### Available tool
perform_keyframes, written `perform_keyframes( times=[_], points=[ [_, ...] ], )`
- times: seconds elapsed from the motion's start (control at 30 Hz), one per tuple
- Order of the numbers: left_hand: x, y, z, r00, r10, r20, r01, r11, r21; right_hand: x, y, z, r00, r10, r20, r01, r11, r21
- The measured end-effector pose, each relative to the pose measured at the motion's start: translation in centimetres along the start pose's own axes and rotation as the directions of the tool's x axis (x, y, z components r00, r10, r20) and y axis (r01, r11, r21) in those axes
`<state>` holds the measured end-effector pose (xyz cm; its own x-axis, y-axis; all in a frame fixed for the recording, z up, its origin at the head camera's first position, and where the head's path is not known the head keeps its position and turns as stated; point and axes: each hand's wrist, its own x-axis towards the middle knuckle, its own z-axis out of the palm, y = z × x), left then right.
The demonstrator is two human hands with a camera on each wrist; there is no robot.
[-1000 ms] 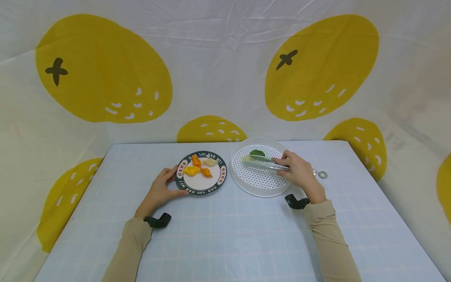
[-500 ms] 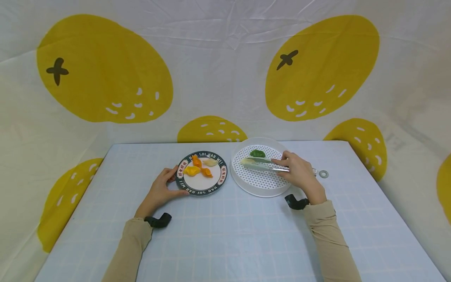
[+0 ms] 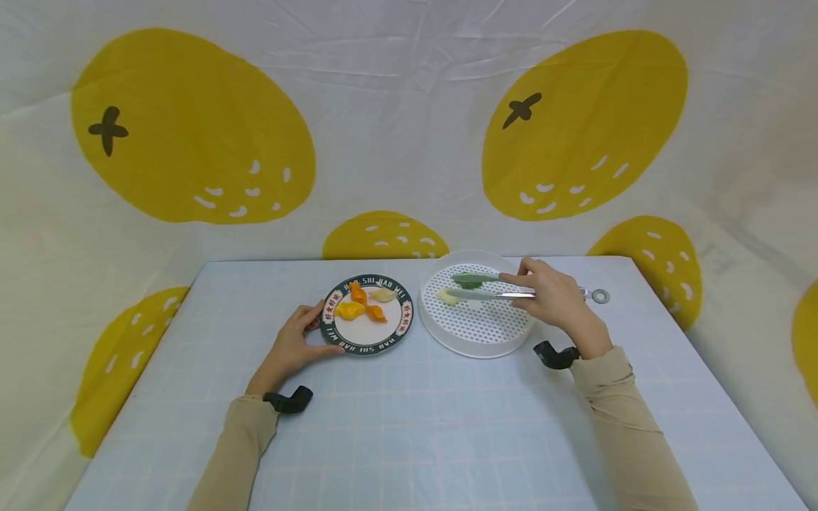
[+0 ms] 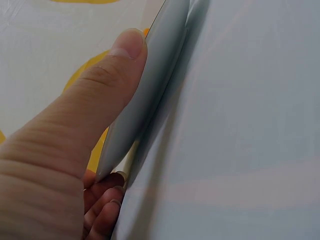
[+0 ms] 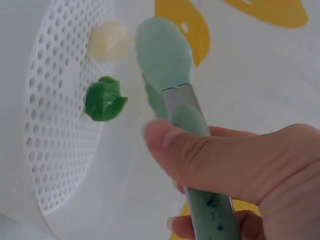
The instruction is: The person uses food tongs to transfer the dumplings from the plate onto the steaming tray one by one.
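Our left hand [image 3: 295, 341] held the plate [image 3: 364, 332] beside the white strainer [image 3: 476, 349]; we gripped the tongs [image 5: 164, 52] in our right hand [image 3: 554, 297], parted above the green dumpling [image 5: 104, 100] and pale dumpling [image 5: 106, 42] inside it.

Shiny metal glints on matt, pale-green-tipped tongs [image 5: 189, 119] at right, above a smooth, perforated round white plastic tray [image 3: 476, 326] and a glossy green lump [image 5: 103, 101]; matt beige cloth sleeves [image 3: 633, 433] show near, a creased, faintly glossy white sheet [image 3: 396, 142] far.
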<state>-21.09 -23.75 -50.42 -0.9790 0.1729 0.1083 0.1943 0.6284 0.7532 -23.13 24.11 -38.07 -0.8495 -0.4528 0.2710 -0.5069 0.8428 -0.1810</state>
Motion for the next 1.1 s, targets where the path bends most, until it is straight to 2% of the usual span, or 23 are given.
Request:
perform_keyframes(
  times=[0.2,0.43,0.77,0.93,1.1],
  points=[
    [0.0,0.2,0.0,1.000,-0.010,0.006,0.010,1.000,0.001,1.4,0.9,-0.5,0.989,-0.143,-0.025,0.144,0.989,0.026],
    [0.1,0.4,0.1,1.000,-0.023,0.010,0.023,1.000,-0.003,2.9,0.4,-1.1,0.968,-0.253,0.000,0.252,0.966,-0.053],
    [0.0,0.2,0.0,1.000,0.006,-0.012,-0.006,1.000,0.005,4.9,-2.6,-2.0,0.944,-0.326,0.058,0.330,0.941,-0.077],
    [-0.1,0.0,0.0,1.000,0.011,-0.010,-0.011,1.000,0.001,6.3,-4.6,-1.6,0.930,-0.363,0.060,0.367,0.927,-0.084],
    [0.0,0.0,0.0,1.000,-0.002,0.001,0.002,1.000,-0.007,7.1,-6.6,-0.6,0.926,-0.368,0.090,0.375,0.924,-0.080]
  ],
)
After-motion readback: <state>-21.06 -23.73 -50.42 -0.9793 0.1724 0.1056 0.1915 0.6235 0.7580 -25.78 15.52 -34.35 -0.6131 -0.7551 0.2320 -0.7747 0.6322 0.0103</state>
